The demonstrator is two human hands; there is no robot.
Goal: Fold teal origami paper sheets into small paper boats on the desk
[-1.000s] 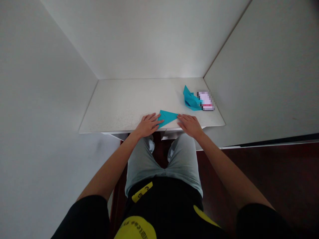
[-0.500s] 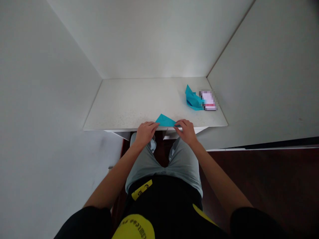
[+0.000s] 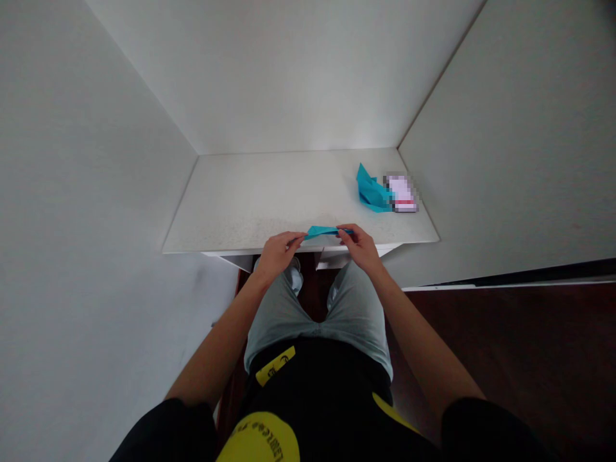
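Note:
A folded teal paper (image 3: 321, 231) is held edge-on just above the front edge of the white table (image 3: 240, 205). My left hand (image 3: 278, 252) pinches its left end with closed fingers. My right hand (image 3: 359, 247) pinches its right end the same way. The paper looks like a thin flat strip from this angle. Both hands hover at the table's front edge, over my knees.
A second folded teal paper shape (image 3: 371, 191) lies at the back right of the table beside a blurred small pink and white object (image 3: 402, 193). White walls enclose the table on the left, back and right. Dark floor lies to the right.
The teal triangle lay flat under my spread hands; I slid it to the table's edge, pinched both ends and lifted it, so it now shows edge-on.

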